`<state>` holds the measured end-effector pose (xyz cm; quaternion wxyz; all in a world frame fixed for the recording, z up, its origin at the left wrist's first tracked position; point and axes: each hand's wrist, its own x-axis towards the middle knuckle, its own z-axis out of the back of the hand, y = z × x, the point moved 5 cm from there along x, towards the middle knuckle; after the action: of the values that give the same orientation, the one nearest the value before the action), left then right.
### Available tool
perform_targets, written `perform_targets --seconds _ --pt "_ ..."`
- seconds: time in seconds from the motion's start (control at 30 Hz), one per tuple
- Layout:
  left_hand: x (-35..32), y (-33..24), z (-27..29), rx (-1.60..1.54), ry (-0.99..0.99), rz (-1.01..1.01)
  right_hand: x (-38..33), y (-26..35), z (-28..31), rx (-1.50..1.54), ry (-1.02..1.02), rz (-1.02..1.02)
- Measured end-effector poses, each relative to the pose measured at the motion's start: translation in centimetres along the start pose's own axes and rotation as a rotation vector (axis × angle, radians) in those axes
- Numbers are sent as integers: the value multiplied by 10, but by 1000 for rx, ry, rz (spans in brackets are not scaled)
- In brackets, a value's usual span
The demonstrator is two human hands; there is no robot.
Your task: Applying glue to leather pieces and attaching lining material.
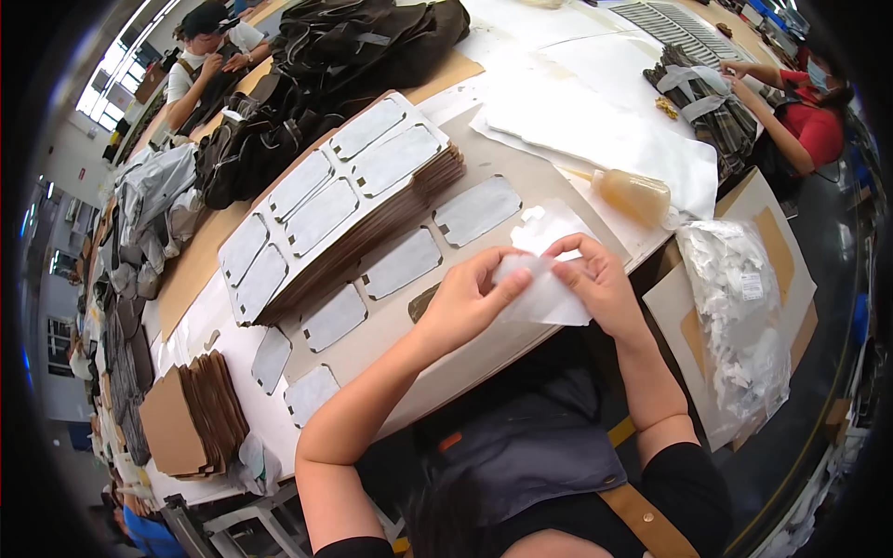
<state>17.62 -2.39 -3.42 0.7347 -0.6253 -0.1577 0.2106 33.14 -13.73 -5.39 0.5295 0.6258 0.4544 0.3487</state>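
Note:
My left hand (473, 296) and my right hand (597, 277) pinch a thin white translucent sheet (549, 302) between thumbs and fingers. They hold it above the near right part of a greyish cardboard template (484, 153). Just beyond the fingers lies another white piece (549, 226) with an uneven edge. Pale rounded panels (400, 263) sit in a row in the template, with small dark gaps at their corners. Beside my left hand a brownish opening (423, 302) shows, partly covered by the hand. What lies beneath the sheet is hidden.
A thick stack of similar templates (358, 177) stands behind. Brown cardboard pieces (191, 418) are at the left, dark garments (363, 46) at the back. A bottle of yellowish liquid (633, 197) lies right, near a bag of white scraps (735, 316). Two people work across the tables.

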Motion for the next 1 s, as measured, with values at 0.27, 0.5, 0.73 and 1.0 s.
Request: perform_targets --seconds 0.27,0.5,0.73,1.0 --pt "-41 19 32 -82 -259 107 1 -23 -29 114 118 81" --pt "-72 28 50 -169 -378 115 -1 -6 -73 -290 208 198" --pt "-102 44 73 -191 -327 192 12 -12 -79 -473 218 273" --pt "-128 52 99 -21 -415 129 22 -17 -83 -512 285 156"
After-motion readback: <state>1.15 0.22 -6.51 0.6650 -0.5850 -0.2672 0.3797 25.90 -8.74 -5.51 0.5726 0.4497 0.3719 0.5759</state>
